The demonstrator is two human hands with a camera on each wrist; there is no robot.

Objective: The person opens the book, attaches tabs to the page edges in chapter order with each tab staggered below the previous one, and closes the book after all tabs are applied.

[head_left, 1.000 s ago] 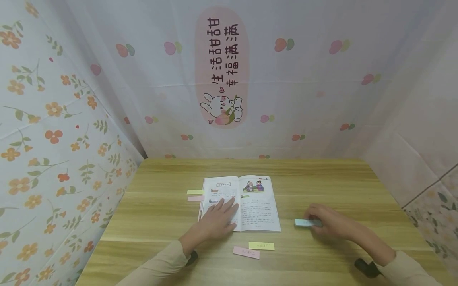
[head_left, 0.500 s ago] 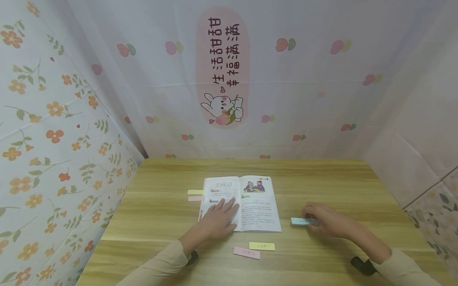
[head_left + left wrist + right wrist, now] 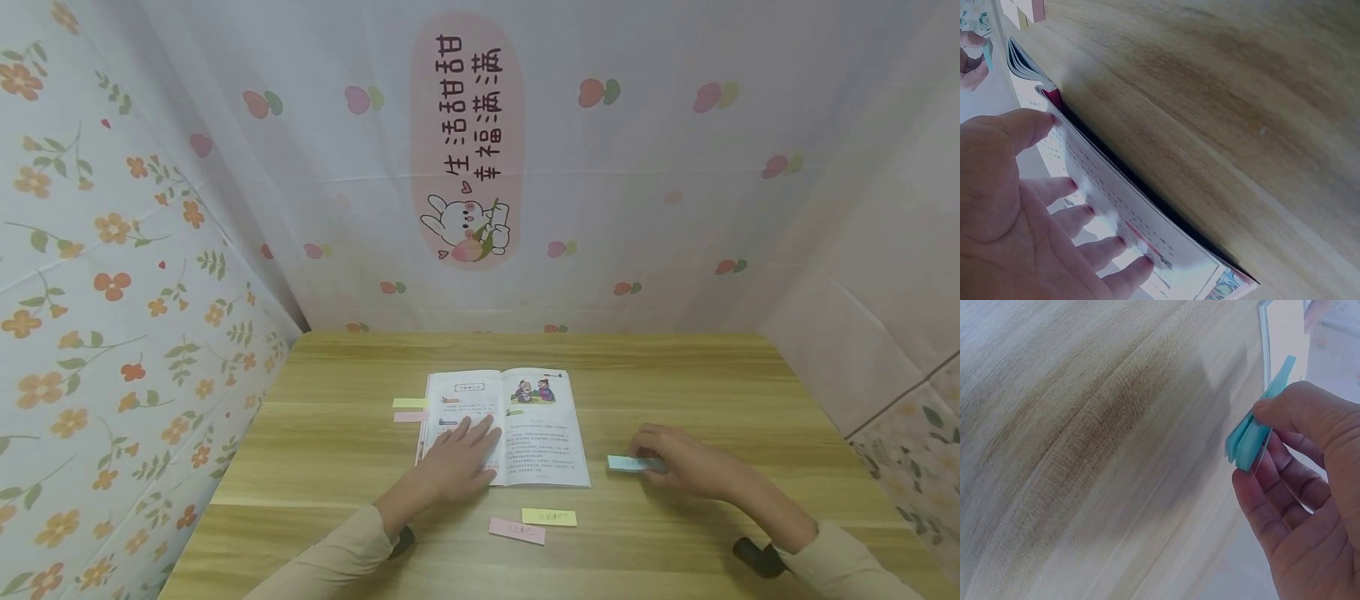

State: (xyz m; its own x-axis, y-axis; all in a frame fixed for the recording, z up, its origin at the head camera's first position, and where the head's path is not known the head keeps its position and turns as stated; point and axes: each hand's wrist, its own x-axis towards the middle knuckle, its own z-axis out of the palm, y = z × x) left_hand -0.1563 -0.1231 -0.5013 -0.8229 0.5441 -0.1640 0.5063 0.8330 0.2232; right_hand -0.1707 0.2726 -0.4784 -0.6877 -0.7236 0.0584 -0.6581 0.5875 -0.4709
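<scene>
An open book (image 3: 543, 446) lies on the wooden table, text on both pages and a picture at the top of the right one. Spread across its left page is my left hand (image 3: 459, 457), fingers extended; in the left wrist view the fingertips touch the page near its lower edge. To the right of the book, my right hand (image 3: 686, 462) pinches a pad of light-blue sticky notes (image 3: 626, 463) between thumb and fingers. Seen from the right wrist, the sticky-note pad (image 3: 1254, 434) has its layers partly split apart near the thumb.
Yellow (image 3: 549, 517) and pink (image 3: 517, 531) paper strips with handwriting lie in front of the book. A yellow tab (image 3: 408, 403) and a pink tab (image 3: 409, 417) stick out from the book's left edge. Patterned curtains (image 3: 630, 208) stand behind and beside the table.
My right hand, holding the light-blue sticky notes, has shifted slightly left towards the book. The left hand stays on the left page.
</scene>
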